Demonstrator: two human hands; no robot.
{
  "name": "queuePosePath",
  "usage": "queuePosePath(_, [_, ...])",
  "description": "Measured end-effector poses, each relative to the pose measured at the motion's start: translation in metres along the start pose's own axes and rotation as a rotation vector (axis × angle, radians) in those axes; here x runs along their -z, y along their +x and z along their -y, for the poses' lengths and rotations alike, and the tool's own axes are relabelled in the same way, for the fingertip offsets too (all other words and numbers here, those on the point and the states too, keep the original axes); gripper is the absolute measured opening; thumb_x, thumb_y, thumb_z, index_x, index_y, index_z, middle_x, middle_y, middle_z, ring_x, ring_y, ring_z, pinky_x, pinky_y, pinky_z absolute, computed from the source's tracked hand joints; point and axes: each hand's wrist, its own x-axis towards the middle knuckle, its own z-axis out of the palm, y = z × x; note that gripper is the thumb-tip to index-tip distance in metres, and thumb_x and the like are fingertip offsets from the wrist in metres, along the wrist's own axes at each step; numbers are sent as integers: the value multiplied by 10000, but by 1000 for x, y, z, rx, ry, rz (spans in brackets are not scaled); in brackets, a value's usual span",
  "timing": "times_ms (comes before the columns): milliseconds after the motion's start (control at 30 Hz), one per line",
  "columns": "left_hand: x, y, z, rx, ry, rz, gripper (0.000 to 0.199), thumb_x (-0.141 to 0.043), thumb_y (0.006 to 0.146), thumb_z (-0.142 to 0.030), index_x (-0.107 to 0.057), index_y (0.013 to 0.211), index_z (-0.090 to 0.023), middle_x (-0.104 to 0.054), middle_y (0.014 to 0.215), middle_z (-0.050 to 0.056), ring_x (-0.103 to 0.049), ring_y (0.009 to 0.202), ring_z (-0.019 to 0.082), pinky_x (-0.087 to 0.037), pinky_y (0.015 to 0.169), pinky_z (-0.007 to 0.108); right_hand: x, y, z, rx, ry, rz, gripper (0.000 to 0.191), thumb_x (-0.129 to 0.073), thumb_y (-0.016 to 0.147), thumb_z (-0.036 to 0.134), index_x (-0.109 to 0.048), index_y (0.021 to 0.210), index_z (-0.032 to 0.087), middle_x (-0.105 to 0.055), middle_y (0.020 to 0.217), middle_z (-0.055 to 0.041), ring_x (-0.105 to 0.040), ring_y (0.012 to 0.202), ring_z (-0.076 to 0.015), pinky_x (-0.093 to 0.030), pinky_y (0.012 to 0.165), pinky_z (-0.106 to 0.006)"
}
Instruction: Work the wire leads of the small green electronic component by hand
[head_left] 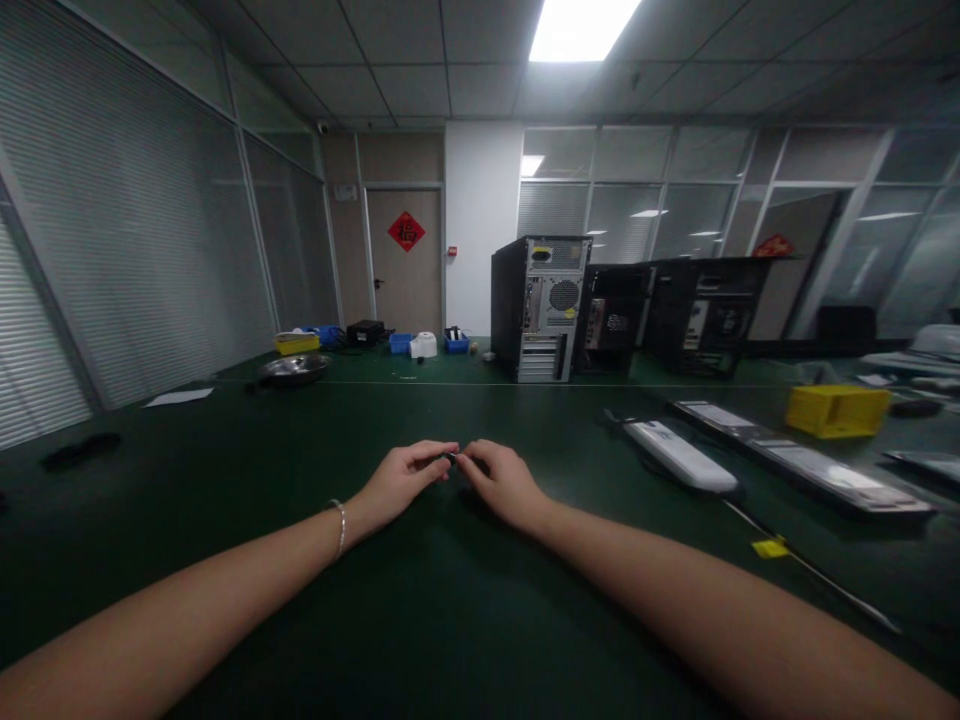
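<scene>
A small black object is pinched between the fingertips of my left hand, which wears a bracelet at the wrist. My right hand meets it from the other side, its thumb and fingers closed together at the small object. Whether the right fingertips grip the same piece is too small to tell. Both hands are low over the middle of the dark green table.
Black computer towers stand at the back right. On the right are a white power strip, long metal-and-black devices, a yellow bin and a cable with a yellow tag. A metal bowl is at the back left.
</scene>
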Motion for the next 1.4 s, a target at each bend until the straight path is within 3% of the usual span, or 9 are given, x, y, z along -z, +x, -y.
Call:
queuePosePath(100, [-1,0,-1,-42,37,-30,337,-599,789,-249,-621,1122,-196,-608,1149,77,-549,1050,208,-423,917,329,0,0,0,-2,-17,3,274,-409,916,361,-613,853,190,-604,846,-32,-536,777,-145,-369,673,-233])
queuePosePath(333, [-2,1,-3,2,55,-103,246,-606,774,-211,-649,1014,-179,-664,1031,61,-602,961,203,-471,859,336,4,-2,3,-46,-63,27,344,-381,921,413,-621,812,192,-610,793,-21,-529,725,-138,-328,605,-228])
queuePosePath(667, [0,-3,0,-105,297,-105,227,-609,779,-265,-675,990,-213,-688,1008,45,-605,964,209,-450,878,338,5,-3,3,-12,-82,49,337,-397,915,416,-621,800,192,-606,784,-16,-515,707,-132,-313,599,-223])
queuePosePath(1133, [0,-2,-2,23,43,-43,257,-653,734,-209,-686,988,-183,-702,1015,59,-626,949,210,-482,853,325,9,-4,2,16,-15,92,369,-380,922,413,-596,744,173,-562,694,2,-480,645,-113,-290,555,-215])
queuePosePath(1400, [0,-4,-5,-4,79,-41,245,-640,749,-230,-687,988,-203,-703,1022,43,-617,982,213,-465,893,343,10,-5,3,20,-7,108,355,-385,922,406,-602,764,174,-569,714,0,-486,652,-114,-294,552,-214])
